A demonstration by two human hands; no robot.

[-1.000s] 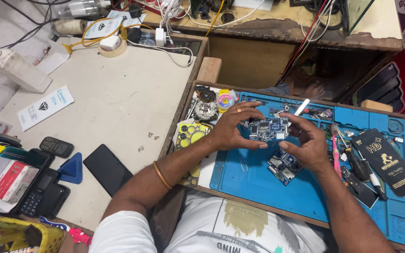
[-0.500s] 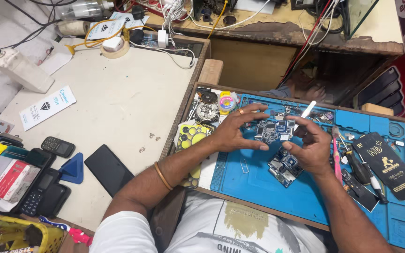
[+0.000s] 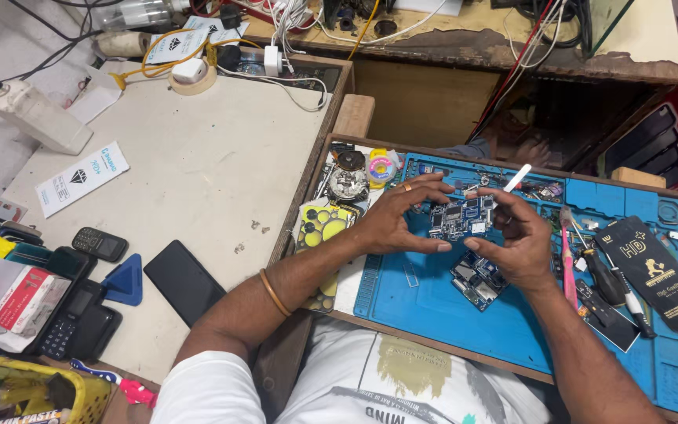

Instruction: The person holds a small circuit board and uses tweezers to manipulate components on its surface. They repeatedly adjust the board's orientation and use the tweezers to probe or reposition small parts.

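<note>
Over a blue work mat (image 3: 449, 306), both hands hold up a small blue circuit board (image 3: 460, 217). My left hand (image 3: 399, 218) grips its left edge with thumb below and fingers above. My right hand (image 3: 521, 241) holds the right edge and also carries a thin white tool (image 3: 517, 178) that points up and away. A second circuit board (image 3: 476, 279) lies on the mat just beneath my right hand.
On the mat's right lie a pink-handled tool (image 3: 567, 263), screwdrivers and a black packet (image 3: 653, 271). A yellow patterned phone case (image 3: 323, 228) and small round parts sit at the mat's left. The white table holds a black phone (image 3: 184, 281), keypad phones, a blue triangular pick (image 3: 125, 281) and a white bottle (image 3: 34, 116).
Both hands have kept hold of the circuit board, shifting it slightly. The white tool's tip has moved a little in my right hand.
</note>
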